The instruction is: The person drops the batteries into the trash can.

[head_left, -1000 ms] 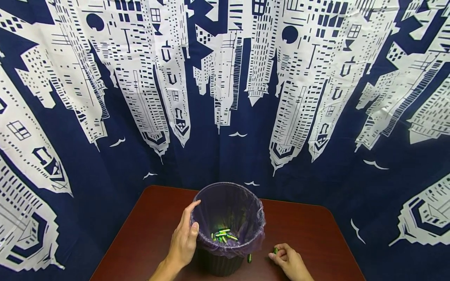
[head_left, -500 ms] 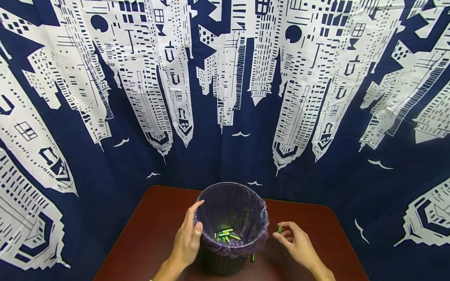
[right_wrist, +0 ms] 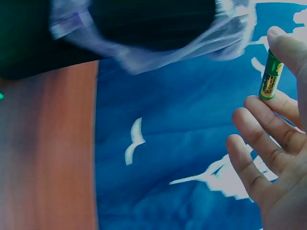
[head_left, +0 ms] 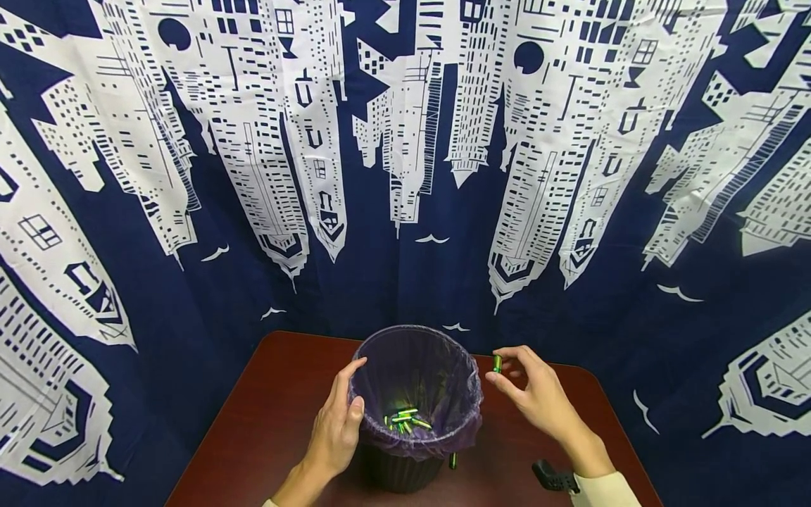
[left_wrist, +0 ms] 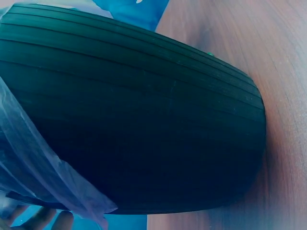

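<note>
A dark ribbed trash can with a purple plastic liner stands on the table. My left hand holds its left side near the rim, fingers around the lined wall. Several green and gold batteries lie inside at the bottom. My right hand pinches one battery upright between thumb and index finger, right of the rim and above the table. The other fingers are spread in the right wrist view. Another battery is on the table by the can's right side, partly hidden by it.
The reddish-brown table has its far edge behind the can. A dark blue curtain with white upside-down buildings hangs behind and along both sides. A black strapped device sits at the right wrist.
My right hand has lifted the battery from the table, up and away to about rim height. The left hand keeps its place on the trash can.
</note>
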Demonstrator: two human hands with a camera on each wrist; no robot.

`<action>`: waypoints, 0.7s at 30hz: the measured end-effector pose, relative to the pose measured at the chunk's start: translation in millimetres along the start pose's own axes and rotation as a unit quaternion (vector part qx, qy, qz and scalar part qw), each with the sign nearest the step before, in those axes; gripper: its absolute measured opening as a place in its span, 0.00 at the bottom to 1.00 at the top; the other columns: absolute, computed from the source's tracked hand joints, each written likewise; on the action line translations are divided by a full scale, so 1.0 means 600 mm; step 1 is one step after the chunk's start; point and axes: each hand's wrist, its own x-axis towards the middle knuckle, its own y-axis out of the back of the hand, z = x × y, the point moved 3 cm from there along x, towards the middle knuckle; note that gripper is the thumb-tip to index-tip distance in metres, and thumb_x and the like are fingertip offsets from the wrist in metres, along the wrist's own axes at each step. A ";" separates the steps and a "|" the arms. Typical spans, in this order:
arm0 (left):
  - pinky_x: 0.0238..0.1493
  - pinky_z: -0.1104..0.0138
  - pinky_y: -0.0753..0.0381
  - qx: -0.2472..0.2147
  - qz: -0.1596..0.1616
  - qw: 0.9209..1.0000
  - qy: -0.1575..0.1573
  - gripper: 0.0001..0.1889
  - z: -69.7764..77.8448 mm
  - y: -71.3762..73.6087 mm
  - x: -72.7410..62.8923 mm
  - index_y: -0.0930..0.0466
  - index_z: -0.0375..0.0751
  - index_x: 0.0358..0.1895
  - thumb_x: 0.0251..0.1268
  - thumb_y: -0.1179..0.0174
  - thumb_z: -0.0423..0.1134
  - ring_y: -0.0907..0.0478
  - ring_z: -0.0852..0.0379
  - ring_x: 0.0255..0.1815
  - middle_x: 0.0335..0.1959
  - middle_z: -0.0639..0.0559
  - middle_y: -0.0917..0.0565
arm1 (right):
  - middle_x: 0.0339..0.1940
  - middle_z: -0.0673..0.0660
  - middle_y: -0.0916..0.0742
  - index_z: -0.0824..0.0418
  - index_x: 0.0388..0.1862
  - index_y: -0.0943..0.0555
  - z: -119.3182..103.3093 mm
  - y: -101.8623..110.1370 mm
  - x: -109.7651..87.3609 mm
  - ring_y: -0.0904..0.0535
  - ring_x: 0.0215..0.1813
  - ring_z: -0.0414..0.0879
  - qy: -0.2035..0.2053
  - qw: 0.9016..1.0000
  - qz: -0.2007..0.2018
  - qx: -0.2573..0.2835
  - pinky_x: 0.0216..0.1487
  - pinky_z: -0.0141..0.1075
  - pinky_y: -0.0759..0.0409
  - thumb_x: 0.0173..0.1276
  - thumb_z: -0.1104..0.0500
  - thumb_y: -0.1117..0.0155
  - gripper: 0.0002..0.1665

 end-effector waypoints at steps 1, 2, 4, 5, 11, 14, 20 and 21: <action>0.30 0.64 0.21 0.003 -0.001 1.000 -0.003 0.32 0.001 0.001 0.001 0.32 0.54 0.91 0.96 0.62 0.60 0.20 0.62 0.42 0.86 0.46 0.21 | 0.50 0.50 0.09 0.59 0.62 0.12 -0.006 0.004 0.010 0.08 0.48 0.49 0.008 1.000 -0.002 0.000 0.54 0.24 0.13 0.70 0.65 0.12 0.25; 0.34 0.62 0.17 0.005 -0.003 1.000 -0.004 0.32 0.001 0.002 0.002 0.32 0.54 0.91 0.96 0.61 0.60 0.17 0.59 0.46 0.86 0.47 0.21 | 0.50 0.50 0.09 0.59 0.63 0.12 -0.012 0.007 0.019 0.08 0.49 0.49 0.015 1.000 -0.005 0.001 0.55 0.24 0.13 0.70 0.65 0.12 0.25; 0.43 0.56 0.11 0.009 -0.007 1.000 -0.007 0.31 0.000 0.004 0.004 0.32 0.53 0.91 0.96 0.59 0.57 0.13 0.52 0.57 0.86 0.48 0.21 | 0.50 0.50 0.09 0.60 0.64 0.12 -0.025 0.012 0.037 0.08 0.50 0.50 0.027 0.999 -0.016 -0.002 0.56 0.26 0.12 0.71 0.63 0.12 0.26; 0.47 0.52 0.09 0.010 -0.011 1.000 -0.006 0.31 -0.001 0.005 0.004 0.32 0.54 0.91 0.95 0.57 0.55 0.12 0.49 0.62 0.87 0.48 0.22 | 0.51 0.50 0.09 0.60 0.65 0.12 -0.031 0.013 0.044 0.08 0.51 0.49 0.031 0.999 -0.024 -0.005 0.57 0.27 0.11 0.71 0.63 0.12 0.26; 0.66 0.40 0.10 0.005 -0.040 0.999 0.013 0.35 -0.002 0.012 0.008 0.34 0.56 0.93 0.86 0.44 0.46 0.16 0.41 0.80 0.88 0.50 0.24 | 0.55 0.49 0.08 0.56 0.66 0.12 -0.067 0.007 0.085 0.08 0.56 0.48 0.052 0.995 -0.074 -0.029 0.58 0.44 0.06 0.74 0.55 0.13 0.26; 0.69 0.35 0.13 -0.003 -0.049 0.998 0.028 0.38 0.001 0.015 0.012 0.35 0.57 0.94 0.84 0.39 0.47 0.18 0.38 0.82 0.89 0.47 0.26 | 0.58 0.50 0.08 0.55 0.67 0.13 -0.083 -0.002 0.104 0.08 0.58 0.49 0.061 0.992 -0.102 -0.029 0.60 0.49 0.07 0.76 0.53 0.14 0.26; 0.67 0.24 0.17 -0.015 -0.050 0.998 0.032 0.42 0.005 0.020 0.019 0.37 0.56 0.95 0.81 0.36 0.53 0.22 0.26 0.84 0.93 0.39 0.33 | 0.58 0.51 0.09 0.56 0.67 0.13 -0.113 -0.016 0.137 0.09 0.59 0.51 0.075 0.987 -0.143 -0.023 0.63 0.52 0.09 0.78 0.50 0.15 0.25; 0.67 0.23 0.17 -0.014 -0.048 0.998 0.031 0.43 0.007 0.021 0.021 0.37 0.56 0.95 0.80 0.36 0.54 0.23 0.24 0.84 0.93 0.38 0.34 | 0.58 0.51 0.09 0.57 0.67 0.13 -0.118 -0.018 0.142 0.09 0.60 0.51 0.077 0.986 -0.149 -0.020 0.64 0.53 0.09 0.78 0.50 0.15 0.25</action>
